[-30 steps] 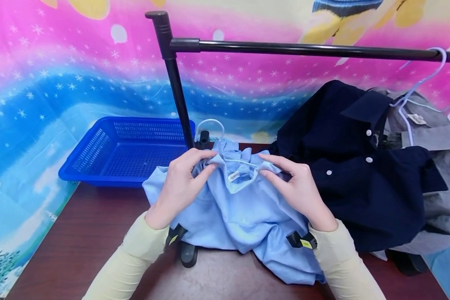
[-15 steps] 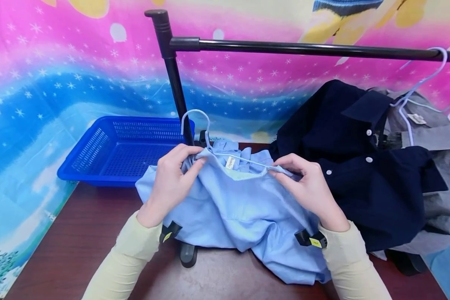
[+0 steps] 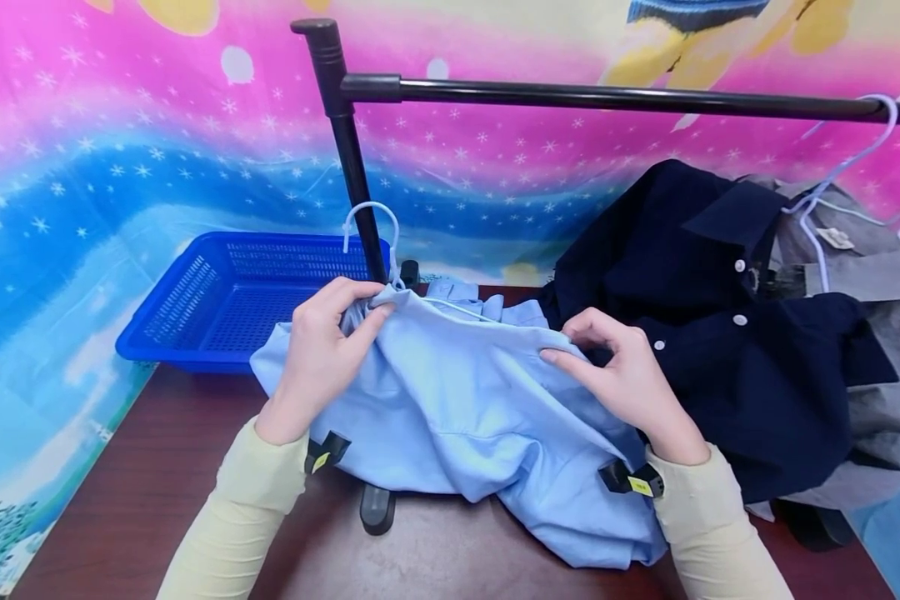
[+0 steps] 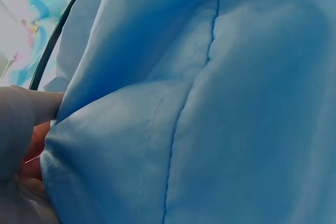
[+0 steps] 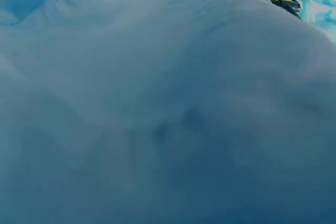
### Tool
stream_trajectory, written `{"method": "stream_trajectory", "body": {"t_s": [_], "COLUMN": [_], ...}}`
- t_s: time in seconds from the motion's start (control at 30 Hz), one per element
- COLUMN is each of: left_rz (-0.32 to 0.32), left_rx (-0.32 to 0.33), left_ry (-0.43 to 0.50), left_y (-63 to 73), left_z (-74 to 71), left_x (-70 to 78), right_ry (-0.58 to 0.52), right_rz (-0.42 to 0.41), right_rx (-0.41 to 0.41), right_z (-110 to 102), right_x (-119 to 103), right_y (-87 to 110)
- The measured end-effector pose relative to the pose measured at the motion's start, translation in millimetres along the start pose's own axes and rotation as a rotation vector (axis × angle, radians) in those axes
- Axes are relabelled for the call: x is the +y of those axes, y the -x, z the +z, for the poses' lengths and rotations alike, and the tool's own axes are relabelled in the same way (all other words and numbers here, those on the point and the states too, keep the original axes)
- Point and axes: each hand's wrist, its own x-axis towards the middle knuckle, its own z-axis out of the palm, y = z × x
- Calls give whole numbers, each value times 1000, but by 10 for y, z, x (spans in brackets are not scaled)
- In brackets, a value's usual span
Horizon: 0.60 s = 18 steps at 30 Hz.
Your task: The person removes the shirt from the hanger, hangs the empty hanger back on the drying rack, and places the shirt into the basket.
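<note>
A light blue shirt (image 3: pixel 465 392) lies bunched over the table, its upper edge lifted by both hands. A pale hanger (image 3: pixel 399 242) sits inside its neckline; the hook stands up above the collar, and most of the hanger's body is hidden by cloth. My left hand (image 3: pixel 330 342) pinches the shirt near the base of the hook, thumb against fingers. Farther right, my right hand (image 3: pixel 622 367) pinches the shirt's upper edge over the hanger's arm. Blue cloth (image 4: pixel 131 108) fills most of the left wrist view, and cloth (image 5: pixel 157 77) covers nearly all of the right wrist view.
A black rack (image 3: pixel 570 94) spans the back, its post (image 3: pixel 356 175) rising behind the shirt. A navy shirt (image 3: pixel 720 400) and a grey shirt (image 3: pixel 892 358) hang on the right. On the left stands a blue basket (image 3: pixel 187 354) on the brown table (image 3: pixel 165 467).
My hands have moved apart, stretching the shirt's neckline wider. The hanger's hook has risen and shifted left, and the collar label has gone out of sight.
</note>
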Motion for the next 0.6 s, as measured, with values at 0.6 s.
{"method": "stream_trajectory", "body": {"t_s": [0.6], "left_rz": [-52], "left_rx": [-15], "left_ry": [16], "left_y": [-81], "left_z": [16], "left_x": [-77], "right_ry": [8], "right_rz": [-34], "right_rx": [-30], "right_z": [-111], "right_x": [370], "right_y": [30]}}
